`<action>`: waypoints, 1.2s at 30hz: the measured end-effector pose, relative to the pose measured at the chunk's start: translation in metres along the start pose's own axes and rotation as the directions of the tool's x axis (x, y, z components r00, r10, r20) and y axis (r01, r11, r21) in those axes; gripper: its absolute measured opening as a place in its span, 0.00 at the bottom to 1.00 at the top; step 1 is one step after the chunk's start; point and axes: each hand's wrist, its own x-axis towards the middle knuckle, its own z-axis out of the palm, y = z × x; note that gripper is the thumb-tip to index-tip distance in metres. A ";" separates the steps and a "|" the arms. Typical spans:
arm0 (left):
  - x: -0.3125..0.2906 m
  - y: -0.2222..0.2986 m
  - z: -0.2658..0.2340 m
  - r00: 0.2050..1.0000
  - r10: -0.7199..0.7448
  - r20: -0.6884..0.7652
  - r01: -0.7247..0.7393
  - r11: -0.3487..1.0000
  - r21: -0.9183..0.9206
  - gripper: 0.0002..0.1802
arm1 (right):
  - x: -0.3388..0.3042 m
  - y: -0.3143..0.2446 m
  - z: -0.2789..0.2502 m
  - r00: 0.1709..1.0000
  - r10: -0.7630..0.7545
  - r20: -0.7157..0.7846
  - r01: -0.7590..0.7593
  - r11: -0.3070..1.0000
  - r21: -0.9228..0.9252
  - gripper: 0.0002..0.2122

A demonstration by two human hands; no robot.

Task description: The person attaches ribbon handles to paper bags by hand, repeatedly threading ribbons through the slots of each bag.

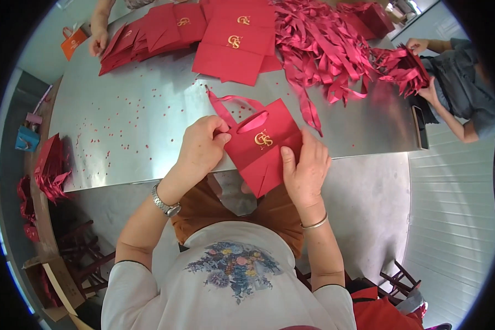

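Observation:
A flat red paper gift bag (278, 122) with a gold emblem is held at the table's near edge, tilted, its folded bottom toward me. My left hand (201, 144) is closed, thumb and fingers pinching the bag's upper left corner beside the ribbon. From the bag's top loops a pink-red ribbon handle (237, 99), part of it lying over the front. My right hand (307, 173) grips the bag's right side, thumb on the front and fingers behind, mostly hidden.
Stacked red bags (225, 65) and a heap of ribbons (327, 60) cover the table's far side. Small red dots dot the metal tabletop (102, 118). Another person's hand (98, 42) rests far left; at right, a co-worker (459, 77) holds ribboned bags.

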 end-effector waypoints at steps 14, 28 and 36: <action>0.000 0.006 0.008 0.988 -0.154 -0.017 0.154 0.987 -0.043 0.11 | -0.001 -0.008 -0.004 0.991 0.131 -0.039 -0.103 0.904 0.415 0.33; 0.031 -0.005 -0.009 0.933 -0.302 0.197 0.361 0.778 -0.515 0.08 | 0.002 -0.003 -0.011 0.941 0.183 0.285 -0.336 0.594 0.730 0.14; 0.028 0.000 -0.007 0.910 -0.372 0.184 0.413 0.766 -0.492 0.13 | 0.003 -0.002 -0.012 0.946 0.162 0.282 -0.325 0.484 0.813 0.15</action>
